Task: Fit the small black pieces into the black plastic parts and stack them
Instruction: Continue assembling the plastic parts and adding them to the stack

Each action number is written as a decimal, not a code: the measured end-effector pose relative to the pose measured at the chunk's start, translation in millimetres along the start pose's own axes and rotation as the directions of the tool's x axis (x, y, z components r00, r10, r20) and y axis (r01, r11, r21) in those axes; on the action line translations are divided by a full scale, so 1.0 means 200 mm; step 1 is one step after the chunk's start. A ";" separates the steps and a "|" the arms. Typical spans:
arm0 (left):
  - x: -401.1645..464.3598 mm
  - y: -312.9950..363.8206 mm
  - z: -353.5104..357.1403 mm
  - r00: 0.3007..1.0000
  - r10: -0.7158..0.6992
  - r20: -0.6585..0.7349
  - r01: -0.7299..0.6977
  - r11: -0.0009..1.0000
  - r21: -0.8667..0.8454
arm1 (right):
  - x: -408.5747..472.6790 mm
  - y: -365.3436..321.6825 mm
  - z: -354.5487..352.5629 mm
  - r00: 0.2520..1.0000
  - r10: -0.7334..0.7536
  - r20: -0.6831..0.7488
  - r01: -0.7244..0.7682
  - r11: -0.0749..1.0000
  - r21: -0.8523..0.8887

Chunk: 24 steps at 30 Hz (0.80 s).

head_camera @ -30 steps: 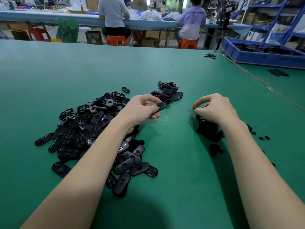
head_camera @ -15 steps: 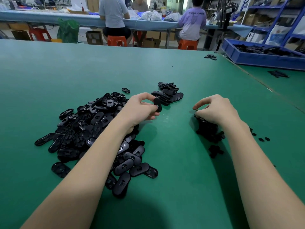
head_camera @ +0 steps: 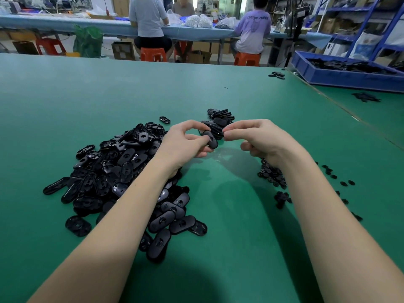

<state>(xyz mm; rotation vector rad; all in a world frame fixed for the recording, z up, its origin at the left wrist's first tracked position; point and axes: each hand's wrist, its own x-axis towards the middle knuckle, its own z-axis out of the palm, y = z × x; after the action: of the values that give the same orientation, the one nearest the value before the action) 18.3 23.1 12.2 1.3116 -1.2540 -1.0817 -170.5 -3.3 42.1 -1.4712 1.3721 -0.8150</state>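
My left hand point(head_camera: 185, 143) pinches one oval black plastic part point(head_camera: 211, 139) between thumb and fingers, above the green table. My right hand point(head_camera: 260, 141) has its thumb and forefinger pinched together right beside that part's far end; whatever small piece it holds is hidden by the fingertips. A big loose heap of oval black parts point(head_camera: 122, 176) lies under my left forearm. A small stack of parts point(head_camera: 220, 121) sits just beyond both hands. A pile of small black pieces point(head_camera: 272, 174) lies under my right wrist.
Loose small pieces point(head_camera: 343, 182) are scattered to the right of my right arm. A blue bin point(head_camera: 349, 76) with black parts stands at the far right, a few parts point(head_camera: 277, 75) near the table's far edge. People sit at a bench behind.
My right hand lifted off the pile of small pieces and moved left to meet the part. My left hand turned the oval part and raised it slightly toward the right hand.
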 end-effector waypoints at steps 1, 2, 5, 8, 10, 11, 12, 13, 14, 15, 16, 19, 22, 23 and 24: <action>0.00 0.00 0.00 1.000 0.004 0.002 -0.004 1.000 -0.004 | 0.00 0.00 0.02 1.000 0.006 0.015 -0.007 1.000 0.030; 0.00 0.00 0.00 1.000 0.010 0.004 -0.010 1.000 -0.007 | 0.00 0.00 0.03 1.000 0.010 0.026 -0.011 0.999 0.047; 0.00 0.01 0.00 1.000 0.024 0.000 -0.024 0.999 -0.037 | 0.01 0.01 0.05 0.999 0.011 0.033 -0.013 0.998 0.066; 0.00 0.02 0.00 0.999 0.033 0.007 -0.032 0.996 -0.089 | 0.02 0.01 0.05 0.999 0.021 0.031 -0.023 0.997 0.067; 0.00 0.02 0.00 0.999 0.031 0.019 -0.028 0.993 -0.118 | 0.02 0.02 0.05 1.000 0.026 0.012 -0.027 0.998 0.057; -0.01 0.02 0.01 0.999 0.031 0.025 -0.028 0.992 -0.126 | 0.02 0.02 0.05 1.000 0.028 0.001 -0.028 0.998 0.049; -0.01 0.02 0.00 0.999 0.036 0.028 -0.032 0.991 -0.127 | 0.03 0.03 0.05 1.000 0.029 -0.011 -0.029 0.999 0.038; -0.01 0.02 0.00 0.999 0.043 0.031 -0.039 0.992 -0.122 | 0.03 0.03 0.05 0.999 0.030 -0.025 -0.029 0.999 0.030; -0.01 0.03 0.00 0.998 0.050 0.034 -0.046 0.992 -0.114 | 0.03 0.03 0.06 0.999 0.029 -0.038 -0.028 0.999 0.029; -0.01 0.03 0.00 0.998 0.055 0.037 -0.051 0.993 -0.108 | 0.03 0.04 0.06 0.998 0.027 -0.050 -0.026 0.999 0.029; -0.01 0.03 -0.01 0.997 0.059 0.041 -0.055 0.993 -0.104 | 0.03 0.04 0.07 0.998 0.023 -0.063 -0.021 0.999 0.028; -0.01 0.03 -0.01 0.997 0.066 0.049 -0.061 0.993 -0.101 | 0.02 0.03 0.09 0.996 0.000 -0.094 0.002 1.000 0.018; -0.01 0.03 -0.02 0.996 0.069 0.049 -0.064 0.993 -0.096 | 0.01 0.02 0.10 0.995 -0.030 -0.098 0.030 1.000 -0.008; -0.01 0.04 -0.02 0.996 0.070 0.048 -0.065 0.994 -0.093 | 0.01 0.01 0.11 0.994 -0.040 -0.104 0.039 0.999 -0.006; -0.01 0.04 -0.02 0.996 0.070 0.047 -0.066 0.994 -0.092 | 0.01 0.01 0.11 0.993 -0.047 -0.107 0.046 0.999 -0.005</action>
<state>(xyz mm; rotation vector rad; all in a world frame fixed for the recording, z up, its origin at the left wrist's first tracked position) 22.0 26.5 19.7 1.1719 -1.2629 -1.1159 -150.4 -0.8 32.9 -1.4848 1.4234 -0.9341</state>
